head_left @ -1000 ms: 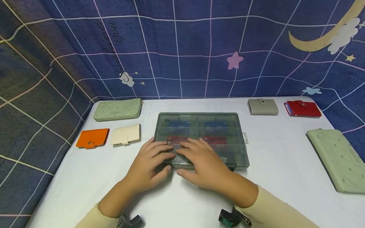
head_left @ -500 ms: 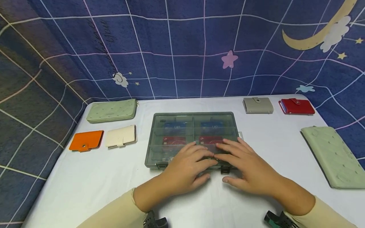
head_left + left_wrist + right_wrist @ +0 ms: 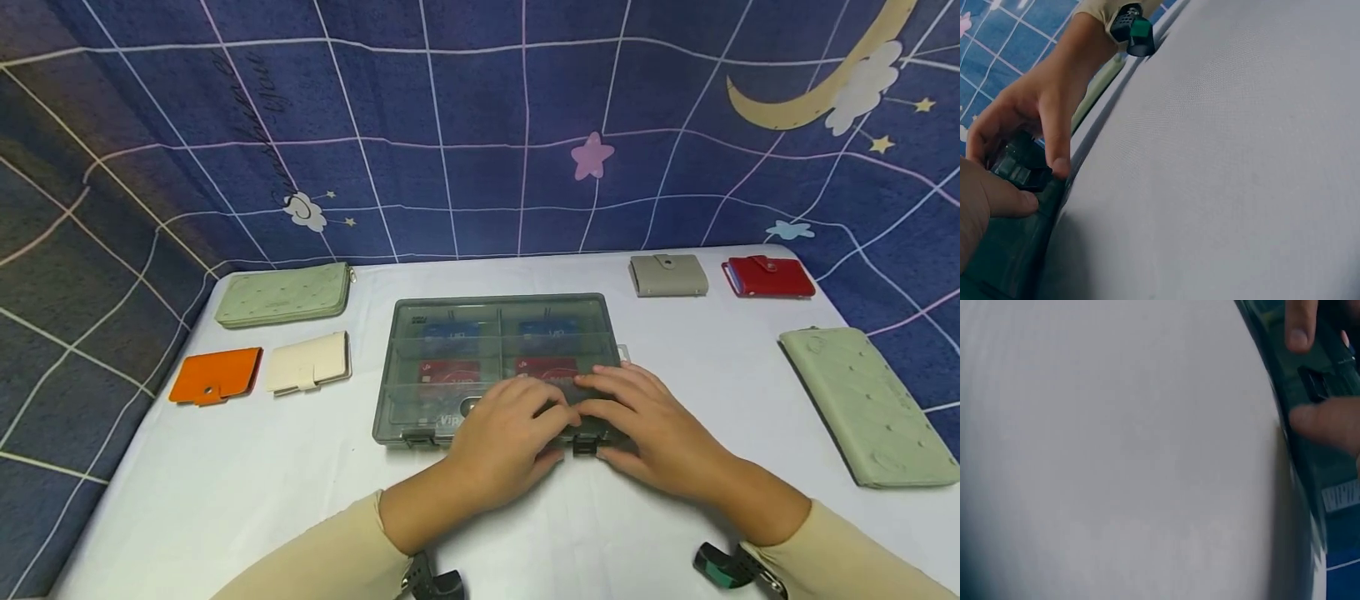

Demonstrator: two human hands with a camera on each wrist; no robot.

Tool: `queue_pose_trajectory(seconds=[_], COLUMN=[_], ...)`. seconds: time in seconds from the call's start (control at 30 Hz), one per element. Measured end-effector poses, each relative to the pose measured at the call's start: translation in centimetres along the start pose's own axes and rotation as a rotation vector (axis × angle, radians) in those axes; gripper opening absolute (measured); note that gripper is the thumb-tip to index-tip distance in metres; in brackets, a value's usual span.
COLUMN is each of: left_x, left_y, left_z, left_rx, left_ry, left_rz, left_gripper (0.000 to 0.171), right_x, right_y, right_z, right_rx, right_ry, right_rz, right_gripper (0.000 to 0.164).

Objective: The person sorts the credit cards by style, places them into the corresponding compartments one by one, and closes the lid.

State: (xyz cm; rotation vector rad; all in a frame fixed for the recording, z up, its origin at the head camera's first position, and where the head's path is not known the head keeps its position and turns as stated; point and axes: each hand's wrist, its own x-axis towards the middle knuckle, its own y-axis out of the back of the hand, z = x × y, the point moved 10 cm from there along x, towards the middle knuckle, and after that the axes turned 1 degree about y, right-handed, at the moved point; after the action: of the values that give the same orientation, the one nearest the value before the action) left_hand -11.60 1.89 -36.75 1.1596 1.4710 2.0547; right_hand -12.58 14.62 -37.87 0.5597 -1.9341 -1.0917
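A smoky green transparent compartment case (image 3: 450, 304) lies flat with its lid down. Through the lid show blue cards (image 3: 550, 332), red cards (image 3: 450, 372) and a card marked Vip (image 3: 448, 419). Both hands are at its front edge, on either side of the right black latch (image 3: 585, 446), which sticks out from the rim. My left hand (image 3: 504, 437) lies over the lid, fingers bent, with its thumb (image 3: 1013, 198) beside the latch. My right hand (image 3: 656, 429) rests its fingers on the lid's right part, its thumb (image 3: 1325, 422) close by the latch's other side.
At the left lie a green long wallet (image 3: 283, 294), an orange card holder (image 3: 217, 373) and a cream one (image 3: 309, 362). A grey card holder (image 3: 669, 275), a red one (image 3: 771, 277) and another green wallet (image 3: 870, 404) lie right. A patterned curtain (image 3: 480, 125) hangs behind.
Both hands have moved right along the case's front edge, from its left and middle part to the right latch. In the last half second the hands have drawn closer to that latch.
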Motion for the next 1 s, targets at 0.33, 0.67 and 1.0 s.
queue_pose_trajectory(seconds=[0.33,0.67,1.0], left_x=[0.5,0.8,0.8], left_y=[0.0,0.2,0.4], left_z=[-0.3,-0.4,-0.5], left_rx=[0.001,-0.005,-0.009], left_ry=[0.085,0.133,0.150], left_rz=[0.040,0.059,0.096], left_gripper=[0.033,0.028,0.022], right_x=[0.2,0.5,0.7], right_y=[0.4,1.1,1.2], right_z=[1.4,1.6,0.7], right_rx=[0.143,0.202,0.176], right_ry=[-0.095,-0.082,-0.040], right_rz=[0.032,0.113,0.194], right_gripper=[0.050,0.044,0.038])
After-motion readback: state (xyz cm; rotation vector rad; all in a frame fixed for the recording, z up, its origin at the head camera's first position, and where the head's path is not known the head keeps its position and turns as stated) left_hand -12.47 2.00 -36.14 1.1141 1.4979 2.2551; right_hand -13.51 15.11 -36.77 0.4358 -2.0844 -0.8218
